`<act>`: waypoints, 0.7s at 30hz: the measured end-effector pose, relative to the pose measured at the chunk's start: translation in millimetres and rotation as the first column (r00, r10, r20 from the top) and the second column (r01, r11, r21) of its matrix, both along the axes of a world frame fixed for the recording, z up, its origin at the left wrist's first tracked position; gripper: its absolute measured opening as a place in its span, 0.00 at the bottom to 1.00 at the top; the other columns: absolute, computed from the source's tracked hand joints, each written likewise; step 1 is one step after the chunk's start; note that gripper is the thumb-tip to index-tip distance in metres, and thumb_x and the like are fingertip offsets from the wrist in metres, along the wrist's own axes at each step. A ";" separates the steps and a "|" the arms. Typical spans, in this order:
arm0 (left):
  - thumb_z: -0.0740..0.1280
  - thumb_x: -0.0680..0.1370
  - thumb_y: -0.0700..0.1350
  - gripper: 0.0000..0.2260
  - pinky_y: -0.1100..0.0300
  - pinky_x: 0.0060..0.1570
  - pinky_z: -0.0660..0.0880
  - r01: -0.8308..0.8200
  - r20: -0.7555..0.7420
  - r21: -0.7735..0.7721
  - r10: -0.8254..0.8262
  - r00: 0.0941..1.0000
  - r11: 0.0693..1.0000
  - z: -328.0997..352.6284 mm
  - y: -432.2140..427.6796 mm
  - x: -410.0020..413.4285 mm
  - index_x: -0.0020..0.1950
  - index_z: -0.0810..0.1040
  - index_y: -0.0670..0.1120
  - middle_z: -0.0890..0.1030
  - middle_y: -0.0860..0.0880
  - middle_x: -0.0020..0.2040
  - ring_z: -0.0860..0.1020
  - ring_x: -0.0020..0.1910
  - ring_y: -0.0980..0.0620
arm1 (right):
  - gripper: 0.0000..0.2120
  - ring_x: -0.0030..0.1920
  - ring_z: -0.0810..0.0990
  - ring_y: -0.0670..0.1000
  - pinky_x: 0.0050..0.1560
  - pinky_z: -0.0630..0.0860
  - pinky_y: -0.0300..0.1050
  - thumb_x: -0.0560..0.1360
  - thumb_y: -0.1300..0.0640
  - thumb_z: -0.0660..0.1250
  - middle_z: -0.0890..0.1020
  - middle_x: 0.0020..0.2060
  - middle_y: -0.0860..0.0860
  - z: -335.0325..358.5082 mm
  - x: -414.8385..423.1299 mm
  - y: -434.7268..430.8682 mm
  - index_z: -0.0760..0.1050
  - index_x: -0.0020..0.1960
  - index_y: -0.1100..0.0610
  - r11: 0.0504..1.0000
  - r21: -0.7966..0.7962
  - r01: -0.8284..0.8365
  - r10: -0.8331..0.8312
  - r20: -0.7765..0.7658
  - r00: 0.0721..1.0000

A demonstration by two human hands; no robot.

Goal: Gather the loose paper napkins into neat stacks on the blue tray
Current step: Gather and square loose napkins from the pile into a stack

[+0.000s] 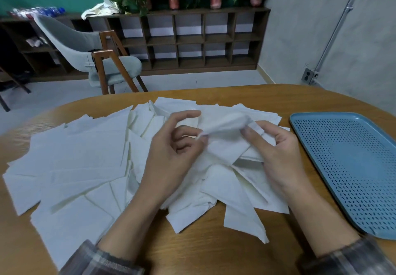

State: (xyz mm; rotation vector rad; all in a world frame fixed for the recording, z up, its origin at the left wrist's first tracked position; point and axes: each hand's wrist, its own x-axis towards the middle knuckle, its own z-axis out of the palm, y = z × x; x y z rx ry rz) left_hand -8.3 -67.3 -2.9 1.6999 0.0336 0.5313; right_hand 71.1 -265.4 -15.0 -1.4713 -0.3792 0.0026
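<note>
Left hand [171, 152] & right hand [276, 152] had fingers curled, pinching opp. ends of one crumpled napkin [225, 125], held above the loose napkins [85, 157] spread across counter [192, 253] centre-left. At right, blue tray [353, 167] sat just beside pile.

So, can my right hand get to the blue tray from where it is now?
Probably yes. The blue tray lies just right of the right hand, with only bare table between them. The hand's grip is taken up, though: it pinches a napkin that the left hand also holds.
</note>
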 end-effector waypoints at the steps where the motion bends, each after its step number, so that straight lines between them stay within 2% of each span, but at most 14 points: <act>1: 0.75 0.79 0.38 0.16 0.62 0.48 0.80 -0.046 0.001 -0.036 0.046 0.999 0.998 2.2 1.9 0.1 0.64 0.81 0.52 0.87 0.48 0.47 0.85 0.44 0.50 | 0.07 0.56 0.87 0.55 0.67 0.78 0.60 0.77 0.51 0.75 0.89 0.51 0.53 -1.1 1.0 -0.9 0.87 0.51 0.54 1.000 0.008 -0.022 0.022 -0.029 0.999; 3: 0.75 0.79 0.40 0.14 0.63 0.48 0.79 -0.104 0.011 -0.032 0.104 0.994 0.994 3.9 5.4 0.1 0.63 0.82 0.52 0.87 0.50 0.47 0.85 0.46 0.54 | 0.08 0.58 0.86 0.59 0.71 0.74 0.67 0.76 0.50 0.77 0.88 0.52 0.54 -3.5 2.0 -1.3 0.87 0.51 0.54 0.997 -0.006 -0.072 0.071 -0.070 0.995; 5: 0.75 0.79 0.40 0.13 0.61 0.51 0.79 -0.122 0.031 0.000 0.122 0.992 0.993 4.6 7.5 0.1 0.62 0.82 0.52 0.88 0.51 0.47 0.85 0.50 0.55 | 0.09 0.59 0.85 0.58 0.70 0.74 0.69 0.76 0.51 0.77 0.88 0.54 0.54 -4.4 1.4 -0.1 0.87 0.53 0.54 0.992 -0.031 -0.121 0.118 -0.090 0.989; 9: 0.76 0.78 0.38 0.14 0.61 0.57 0.79 -0.040 0.027 0.097 0.038 0.999 0.995 6.1 9.2 -1.1 0.61 0.82 0.51 0.88 0.53 0.46 0.85 0.54 0.55 | 0.18 0.64 0.83 0.53 0.66 0.77 0.56 0.75 0.53 0.77 0.85 0.61 0.50 -2.2 -1.1 2.2 0.81 0.65 0.50 0.969 -0.045 -0.244 0.239 -0.095 0.966; 12: 0.77 0.77 0.39 0.15 0.66 0.57 0.77 0.013 -0.002 0.136 -0.013 1.000 0.991 6.2 12.7 -0.4 0.61 0.83 0.50 0.88 0.54 0.46 0.85 0.54 0.57 | 0.26 0.68 0.78 0.45 0.71 0.72 0.49 0.74 0.50 0.75 0.80 0.66 0.40 -0.7 -1.7 2.6 0.75 0.71 0.41 0.956 -0.151 -0.251 0.248 -0.044 0.968; 14: 0.77 0.77 0.39 0.14 0.65 0.56 0.78 0.009 -0.006 0.147 -0.008 1.000 0.989 5.6 14.5 0.6 0.61 0.83 0.51 0.88 0.55 0.46 0.85 0.54 0.57 | 0.31 0.68 0.78 0.47 0.72 0.73 0.52 0.74 0.49 0.76 0.79 0.69 0.44 -1.4 -0.9 2.3 0.71 0.74 0.37 0.952 -0.157 -0.264 0.261 -0.039 0.965; 16: 0.77 0.77 0.40 0.14 0.64 0.53 0.78 -0.001 -0.004 0.158 0.002 1.000 0.987 4.8 14.3 0.8 0.60 0.83 0.52 0.88 0.55 0.46 0.85 0.54 0.57 | 0.35 0.71 0.77 0.54 0.74 0.73 0.60 0.73 0.47 0.77 0.77 0.72 0.52 -1.0 -1.5 2.6 0.67 0.76 0.32 0.941 -0.165 -0.296 0.291 -0.052 0.955; 17: 0.77 0.78 0.40 0.14 0.64 0.52 0.77 -0.005 0.002 0.170 0.005 1.000 0.985 4.7 13.8 0.4 0.60 0.83 0.53 0.88 0.56 0.46 0.85 0.54 0.57 | 0.36 0.72 0.76 0.55 0.74 0.72 0.62 0.73 0.46 0.78 0.75 0.73 0.52 -1.0 -2.0 3.0 0.66 0.76 0.31 0.935 -0.179 -0.305 0.300 -0.052 0.952; 21: 0.76 0.78 0.39 0.14 0.66 0.55 0.77 -0.027 0.032 0.246 0.019 0.999 0.969 2.5 14.9 0.4 0.61 0.83 0.53 0.87 0.58 0.49 0.84 0.55 0.57 | 0.35 0.74 0.73 0.48 0.77 0.68 0.60 0.76 0.49 0.78 0.73 0.75 0.40 -0.5 -3.9 3.9 0.66 0.75 0.31 0.943 -0.214 -0.255 0.259 -0.009 0.966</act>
